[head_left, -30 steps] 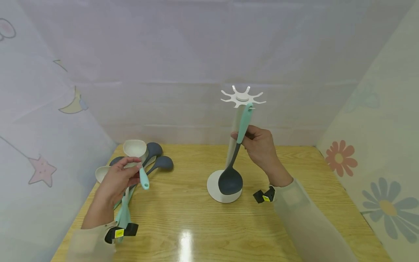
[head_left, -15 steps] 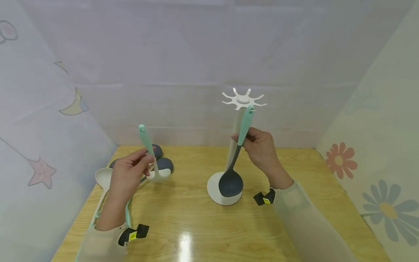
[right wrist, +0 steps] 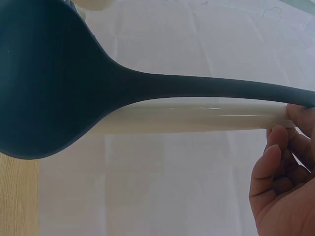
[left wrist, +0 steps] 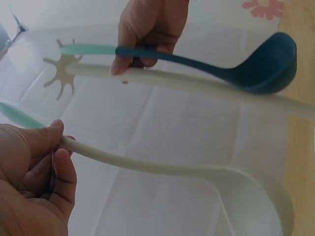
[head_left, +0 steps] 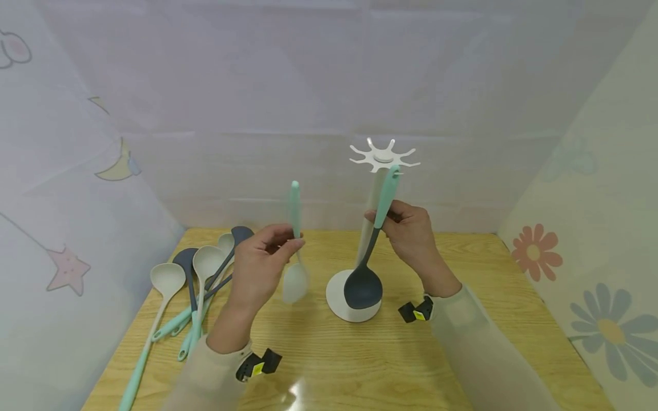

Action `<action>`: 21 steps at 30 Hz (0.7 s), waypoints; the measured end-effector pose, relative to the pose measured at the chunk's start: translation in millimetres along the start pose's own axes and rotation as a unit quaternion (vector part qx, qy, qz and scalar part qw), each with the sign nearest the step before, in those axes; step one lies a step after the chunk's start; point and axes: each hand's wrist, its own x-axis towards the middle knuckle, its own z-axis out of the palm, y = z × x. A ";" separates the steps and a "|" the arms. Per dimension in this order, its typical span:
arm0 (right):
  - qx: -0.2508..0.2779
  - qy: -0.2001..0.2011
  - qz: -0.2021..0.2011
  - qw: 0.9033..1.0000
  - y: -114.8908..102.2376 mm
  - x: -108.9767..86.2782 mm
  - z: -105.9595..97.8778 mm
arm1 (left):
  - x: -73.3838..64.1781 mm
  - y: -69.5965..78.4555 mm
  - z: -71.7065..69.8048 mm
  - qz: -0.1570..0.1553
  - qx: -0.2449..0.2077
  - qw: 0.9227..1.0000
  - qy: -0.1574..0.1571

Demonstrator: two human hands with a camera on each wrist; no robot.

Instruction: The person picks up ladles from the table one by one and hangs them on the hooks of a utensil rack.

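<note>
My left hand [head_left: 259, 262] pinches a white ladle [head_left: 295, 283] where its mint handle meets the pale shaft, its bowl hanging downward. In the left wrist view the ladle's bowl [left wrist: 261, 206] fills the lower right. My right hand [head_left: 411, 228] grips the pole of a white utensil stand [head_left: 384, 157], which has a star-shaped ring of hooks and a round base. A dark ladle [head_left: 362, 286] hangs from a front hook by its mint handle, passing in front of the right hand's fingers. In the right wrist view the dark ladle's bowl [right wrist: 49, 83] hides part of the pole.
At the left of the wooden table [head_left: 329, 365] lie several more utensils with mint handles. A white ladle [head_left: 168, 278] is nearest the left edge, beside a dark one [head_left: 186, 260]. A pale sheet [head_left: 257, 103] stands behind the table, with patterned sheets at both sides.
My left hand has lifted the white ladle off the pile, turned it handle-up, and carried it right toward the stand. The right hand and the dark ladle have stayed nearly still.
</note>
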 end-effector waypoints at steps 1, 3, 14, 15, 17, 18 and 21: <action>0.000 0.000 0.001 1.000 -0.1 -0.1 0.1 | -0.1 4.2 5.6 0.007 -0.003 1.000 0.002; -0.002 0.001 0.002 1.000 -0.3 -0.3 0.2 | -0.1 11.9 15.6 0.029 -0.008 1.000 0.006; -0.010 0.000 0.000 1.000 -0.6 -0.6 0.7 | 4.1 34.1 48.1 0.058 -0.018 0.998 0.020; -0.009 0.001 -0.002 1.000 -0.6 -0.6 0.6 | 3.9 34.6 49.4 0.057 -0.019 0.998 0.019; -0.009 0.001 -0.005 1.000 -0.7 -0.6 0.4 | 3.3 35.6 51.9 0.054 -0.023 0.998 0.017; -0.009 0.001 -0.007 1.000 -0.7 -0.5 0.2 | 3.2 35.6 53.1 0.054 -0.021 0.998 0.017; -0.007 0.000 -0.010 1.000 -0.7 -0.4 -0.1 | 3.1 36.8 56.3 0.052 -0.019 0.998 0.017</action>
